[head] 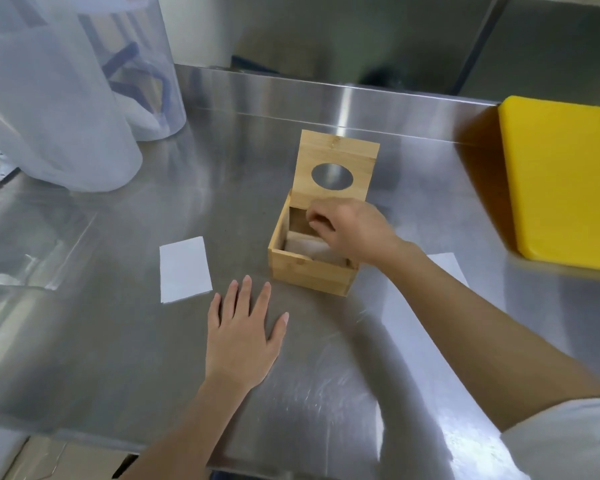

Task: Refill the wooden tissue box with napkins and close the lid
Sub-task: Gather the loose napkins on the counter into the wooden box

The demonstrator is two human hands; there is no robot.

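Observation:
The wooden tissue box [305,270] stands in the middle of the steel counter, its lid [336,154] with an oval hole tipped up at the back. White napkins [305,247] lie inside it. My right hand [350,230] hovers over the box opening, fingers curled above the napkins; whether it pinches one I cannot tell. My left hand [245,327] rests flat on the counter in front of the box, fingers spread. A folded white napkin [184,268] lies on the counter left of the box. Another napkin [447,266] shows partly behind my right forearm.
A yellow cutting board [565,181] lies at the right. Large translucent plastic containers [66,98] stand at the back left. A clear plastic wrapper [25,251] lies at the left. The steel counter [326,393] has a raised back ledge, and its front edge is near me.

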